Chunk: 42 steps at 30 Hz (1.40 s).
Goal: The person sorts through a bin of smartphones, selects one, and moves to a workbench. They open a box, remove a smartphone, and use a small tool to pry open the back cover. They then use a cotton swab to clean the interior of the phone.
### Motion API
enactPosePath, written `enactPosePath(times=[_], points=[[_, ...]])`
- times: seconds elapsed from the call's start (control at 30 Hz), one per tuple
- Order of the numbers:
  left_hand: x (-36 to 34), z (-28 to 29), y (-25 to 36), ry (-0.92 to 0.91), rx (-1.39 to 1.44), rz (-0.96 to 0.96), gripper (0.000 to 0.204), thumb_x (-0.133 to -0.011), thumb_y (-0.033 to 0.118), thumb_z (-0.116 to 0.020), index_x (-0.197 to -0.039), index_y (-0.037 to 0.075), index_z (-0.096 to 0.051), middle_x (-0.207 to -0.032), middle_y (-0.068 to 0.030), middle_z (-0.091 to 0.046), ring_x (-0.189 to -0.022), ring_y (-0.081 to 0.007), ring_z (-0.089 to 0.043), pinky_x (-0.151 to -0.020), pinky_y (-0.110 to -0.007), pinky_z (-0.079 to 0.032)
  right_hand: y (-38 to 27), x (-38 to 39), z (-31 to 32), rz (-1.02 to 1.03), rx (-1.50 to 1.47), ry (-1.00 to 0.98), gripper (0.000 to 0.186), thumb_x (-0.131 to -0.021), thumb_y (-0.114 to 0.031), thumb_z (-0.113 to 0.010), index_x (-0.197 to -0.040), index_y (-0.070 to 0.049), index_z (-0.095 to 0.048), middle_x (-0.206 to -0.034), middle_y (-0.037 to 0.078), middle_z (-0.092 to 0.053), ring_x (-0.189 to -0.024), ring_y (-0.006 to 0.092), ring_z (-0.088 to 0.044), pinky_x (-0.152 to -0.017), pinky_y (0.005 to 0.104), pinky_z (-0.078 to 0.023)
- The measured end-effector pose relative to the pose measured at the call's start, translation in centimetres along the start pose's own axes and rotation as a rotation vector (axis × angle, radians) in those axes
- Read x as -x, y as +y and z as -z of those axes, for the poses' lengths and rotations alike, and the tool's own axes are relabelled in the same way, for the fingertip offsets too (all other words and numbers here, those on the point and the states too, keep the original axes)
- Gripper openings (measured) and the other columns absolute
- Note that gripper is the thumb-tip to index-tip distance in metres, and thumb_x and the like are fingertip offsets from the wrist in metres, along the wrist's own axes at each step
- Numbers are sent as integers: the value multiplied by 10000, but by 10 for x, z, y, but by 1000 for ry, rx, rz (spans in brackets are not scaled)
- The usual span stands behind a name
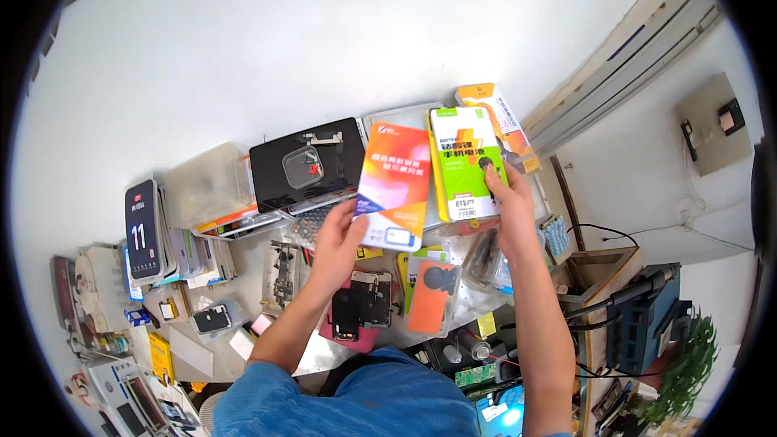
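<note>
My left hand point(333, 241) is closed on the lower left edge of a flat box point(398, 186) in orange, red and purple, held up at a slight tilt. Beside it, my right hand point(515, 209) grips a green-and-white flat box point(466, 166) by its right edge, with the thumb on its front. A yellow edge shows behind the green box, but I cannot tell if it belongs to a second box. Below the hands lie an opened phone point(374, 298) with its inner parts exposed and an orange phone back point(431, 298) in clear plastic.
Behind the boxes are a black tray point(307, 166) holding a small clear dish point(303, 167) and an orange-and-white box point(495, 125) against the wall. Upright phone screen boxes point(147, 231) stand at the left. A dark blue device point(645, 307) with cables sits at the right.
</note>
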<state>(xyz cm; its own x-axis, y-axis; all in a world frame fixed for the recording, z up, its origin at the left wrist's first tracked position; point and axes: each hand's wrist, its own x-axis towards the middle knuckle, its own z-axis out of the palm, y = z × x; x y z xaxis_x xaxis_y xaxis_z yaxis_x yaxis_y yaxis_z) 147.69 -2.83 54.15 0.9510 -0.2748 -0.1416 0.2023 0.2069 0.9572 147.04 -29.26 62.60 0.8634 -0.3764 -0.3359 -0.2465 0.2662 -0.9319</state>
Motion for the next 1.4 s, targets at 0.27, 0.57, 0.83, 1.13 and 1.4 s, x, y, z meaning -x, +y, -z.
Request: enactPosePath(times=[0.27, 0.57, 0.83, 1.13, 1.4], points=[[35, 38, 54, 162, -119, -81, 460, -1048, 236, -473, -1413, -40, -422, -1209, -84, -628, -1044, -124, -623, -865, -289, -522, 65, 2, -26, 206, 228, 147, 502, -928, -240, -664, -1314, 47, -520, -1221, 173, -615, -1060, 241, -610, -896, 343, -481], [-55, 19, 73, -217, -141, 205, 426, -1048, 255, -466, -1381, -10, -484, -1212, -84, -640, -1070, -145, -635, -904, -320, -529, 38, 37, -30, 284, 109, 90, 390, -949, -155, -599, -1264, 63, -527, -959, 153, -701, -818, 202, -696, -673, 321, -539], [-78, -36, 76, -379, -975, -320, 389, -992, 233, -554, -1296, -9, -546, -1144, -104, -554, -1012, -207, -561, -863, -310, -464, 49, 51, 4, -91, -108, 77, 270, -945, -204, -661, -1063, 34, -609, -906, 89, -699, -728, 130, -675, -611, 238, -526], [-59, -68, 88, -512, -1542, -730, 770, -746, 462, -777, -1368, 75, -544, -1400, -284, -466, -1269, -416, -489, -1051, -455, -417, 77, 33, 10, 72, -130, 39, 264, -896, -208, -713, -1015, 27, -685, -793, 11, -655, -621, 53, -551, -510, 219, -427], [-67, -68, 98, -542, -1568, -668, 667, -801, 400, -729, -1367, 89, -562, -1313, -254, -564, -1168, -359, -587, -973, -426, -484, 80, 39, 0, 29, -306, 20, 203, -896, -157, -708, -1030, -6, -693, -708, -40, -578, -603, 39, -503, -549, 223, -429]])
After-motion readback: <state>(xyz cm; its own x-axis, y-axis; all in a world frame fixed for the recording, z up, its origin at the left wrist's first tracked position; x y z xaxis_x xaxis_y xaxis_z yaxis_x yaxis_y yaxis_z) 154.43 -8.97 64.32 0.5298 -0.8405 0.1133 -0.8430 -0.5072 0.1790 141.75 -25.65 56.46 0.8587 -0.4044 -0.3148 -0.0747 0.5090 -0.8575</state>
